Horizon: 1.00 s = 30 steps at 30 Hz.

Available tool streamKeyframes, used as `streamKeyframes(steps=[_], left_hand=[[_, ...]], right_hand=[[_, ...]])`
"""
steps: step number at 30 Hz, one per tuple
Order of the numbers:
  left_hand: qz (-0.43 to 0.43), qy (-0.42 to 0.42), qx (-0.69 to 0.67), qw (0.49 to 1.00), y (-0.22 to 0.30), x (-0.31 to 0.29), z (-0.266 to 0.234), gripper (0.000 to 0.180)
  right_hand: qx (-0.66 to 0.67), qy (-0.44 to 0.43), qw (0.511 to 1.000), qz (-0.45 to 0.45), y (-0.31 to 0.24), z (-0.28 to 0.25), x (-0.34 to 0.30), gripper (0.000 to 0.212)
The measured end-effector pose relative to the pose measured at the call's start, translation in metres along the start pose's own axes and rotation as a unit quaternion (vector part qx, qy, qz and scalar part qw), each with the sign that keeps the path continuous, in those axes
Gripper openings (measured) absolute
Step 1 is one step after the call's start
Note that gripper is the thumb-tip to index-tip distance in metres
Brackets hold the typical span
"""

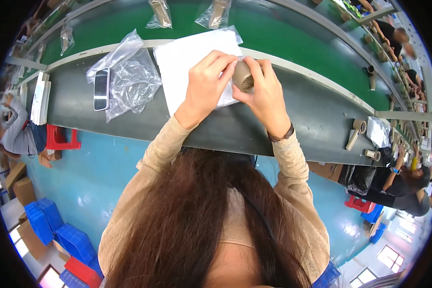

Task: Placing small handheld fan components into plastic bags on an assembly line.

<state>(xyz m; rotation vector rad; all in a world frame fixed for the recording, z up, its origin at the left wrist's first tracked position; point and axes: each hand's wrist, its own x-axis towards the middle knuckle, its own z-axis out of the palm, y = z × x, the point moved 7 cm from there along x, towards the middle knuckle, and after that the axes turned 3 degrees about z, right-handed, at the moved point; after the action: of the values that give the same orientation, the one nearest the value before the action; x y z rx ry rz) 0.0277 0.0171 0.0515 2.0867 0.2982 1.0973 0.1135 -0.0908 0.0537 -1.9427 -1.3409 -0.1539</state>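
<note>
Cylinder [243,78]: brown, ridged at one end, upper middle of the frame
Right hand [265,89]: your fingers are clamped on the cylinder
Left hand [207,82]: your fingers bend in at its left side; whether they grip it, I cannot tell
White sheet [177,60]: beneath your hands, partly over the dark surface [225,134]
Phone [101,90]: upper left, at the clear plastic bag's [137,81] left edge

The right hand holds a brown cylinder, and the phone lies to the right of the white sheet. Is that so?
Not quite: the head view shows the phone to the left of the white sheet. The right hand does hold the brown cylinder.
</note>
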Motion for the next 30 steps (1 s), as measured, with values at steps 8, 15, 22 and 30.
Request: streamKeyframes(steps=[8,15,22,30], left_hand=[[-0.003,0.029,0.090,0.995,-0.033,0.014,-0.011,0.009],[-0.032,0.024,0.130,0.991,-0.071,0.011,0.007,0.010],[-0.111,-0.077,-0.049,0.990,-0.078,0.010,0.028,0.018],[-0.052,0.074,-0.085,0.992,-0.060,0.016,0.014,0.025]], right_hand=[[-0.163,-0.207,0.963,-0.051,0.029,0.001,0.042,0.055],[0.117,-0.392,0.906,-0.111,0.052,0.037,0.061,0.009],[0.382,-0.205,0.900,-0.042,0.062,0.041,0.050,0.008],[0.217,0.160,0.958,0.095,0.106,-0.019,0.082,0.014]])
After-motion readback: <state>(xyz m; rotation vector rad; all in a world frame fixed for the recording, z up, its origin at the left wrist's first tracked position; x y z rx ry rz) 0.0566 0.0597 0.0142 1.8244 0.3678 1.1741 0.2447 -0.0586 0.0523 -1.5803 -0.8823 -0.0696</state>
